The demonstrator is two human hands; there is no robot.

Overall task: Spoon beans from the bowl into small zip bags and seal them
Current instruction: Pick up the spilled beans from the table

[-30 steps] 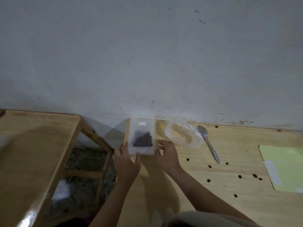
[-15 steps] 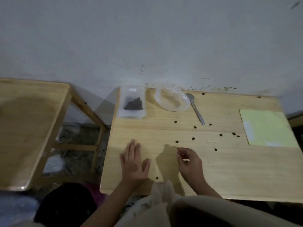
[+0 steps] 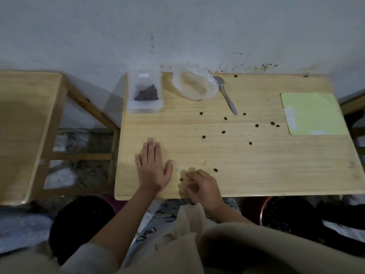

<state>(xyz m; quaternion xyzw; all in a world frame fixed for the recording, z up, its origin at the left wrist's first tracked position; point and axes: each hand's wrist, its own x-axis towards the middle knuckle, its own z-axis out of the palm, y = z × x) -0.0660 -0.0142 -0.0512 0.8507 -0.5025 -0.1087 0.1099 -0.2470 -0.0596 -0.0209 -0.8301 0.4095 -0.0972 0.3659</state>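
Left hand [image 3: 152, 167] lies flat, fingers straight, on table [image 3: 256, 175] nr front edge. Right hand [image 3: 201, 186] curled beside it; a loose bean [image 3: 181, 179] sits just left of its fingertips, prob next pick. Can't tell if it already pinches one. Filled zip bag [image 3: 145, 89] at back-left corner, empty-looking bowl [image 3: 194, 86] and spoon [image 3: 227, 94] along back edge.

One bag [image 3: 145, 91], bowl [image 3: 194, 86], spoon [image 3: 226, 93]; two hands [image 3: 153, 169].
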